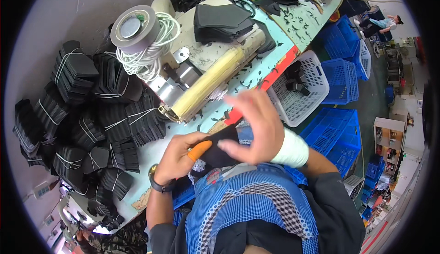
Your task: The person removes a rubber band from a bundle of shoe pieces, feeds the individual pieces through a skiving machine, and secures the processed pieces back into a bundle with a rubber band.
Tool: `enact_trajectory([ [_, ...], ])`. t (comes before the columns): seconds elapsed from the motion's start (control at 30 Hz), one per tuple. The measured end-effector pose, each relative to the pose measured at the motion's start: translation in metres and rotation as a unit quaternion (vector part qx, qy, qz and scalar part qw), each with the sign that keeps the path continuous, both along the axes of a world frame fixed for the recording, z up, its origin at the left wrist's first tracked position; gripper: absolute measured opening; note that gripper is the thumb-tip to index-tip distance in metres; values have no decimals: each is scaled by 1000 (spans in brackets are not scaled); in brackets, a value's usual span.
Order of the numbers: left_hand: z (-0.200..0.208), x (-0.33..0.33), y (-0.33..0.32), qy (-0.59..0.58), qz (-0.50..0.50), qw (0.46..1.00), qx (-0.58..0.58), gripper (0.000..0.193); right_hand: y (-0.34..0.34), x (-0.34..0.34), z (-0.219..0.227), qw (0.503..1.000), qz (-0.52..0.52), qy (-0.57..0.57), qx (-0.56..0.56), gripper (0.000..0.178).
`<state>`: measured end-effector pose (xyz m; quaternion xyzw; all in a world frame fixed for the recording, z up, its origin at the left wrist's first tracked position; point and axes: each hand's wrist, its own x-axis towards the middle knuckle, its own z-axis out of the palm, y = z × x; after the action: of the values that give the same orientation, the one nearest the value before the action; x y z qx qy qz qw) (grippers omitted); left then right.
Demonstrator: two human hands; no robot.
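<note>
A flat black piece (222, 146), which looks like cut sheet material, is held in front of my body. My left hand (185, 153) grips its left edge, with an orange finger cover on the thumb and a dark watch on the wrist. Over the piece's right side hovers my right hand (259, 132), slightly blurred, its fingers spread apart. Its thumb overlaps the piece; whether it touches cannot be told. White wrapping (292, 148) circles my right wrist. Beyond the hands stands a bench machine (188, 73) with a long yellowish roller (211, 82).
Tied bundles of black pieces (117, 116) crowd the left of the bench. More black sheets (222, 20) lie stacked on the machine, near a tape roll (130, 27) and coiled white cord (149, 48). A white basket (316, 77) and blue crates (341, 130) stand right. People are farther off.
</note>
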<state>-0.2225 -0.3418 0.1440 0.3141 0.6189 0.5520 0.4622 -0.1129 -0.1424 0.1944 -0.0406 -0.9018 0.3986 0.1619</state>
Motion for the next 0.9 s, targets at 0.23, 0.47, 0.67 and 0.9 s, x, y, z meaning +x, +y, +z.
enact_trajectory([
  [0.23,-4,-77,23,2,36,993,-112,22,42,-60,-39,965,19,-211,-153,16],
  [0.47,-49,-110,7,178,110,975,-74,20,77,-120,-88,980,160,-117,-4,13],
  [0.67,-104,-88,-50,-108,209,963,-133,26,80,-150,-69,960,236,-138,60,33],
  [0.9,-20,-88,16,-110,-40,953,-280,27,114,-136,0,975,119,4,187,11],
])
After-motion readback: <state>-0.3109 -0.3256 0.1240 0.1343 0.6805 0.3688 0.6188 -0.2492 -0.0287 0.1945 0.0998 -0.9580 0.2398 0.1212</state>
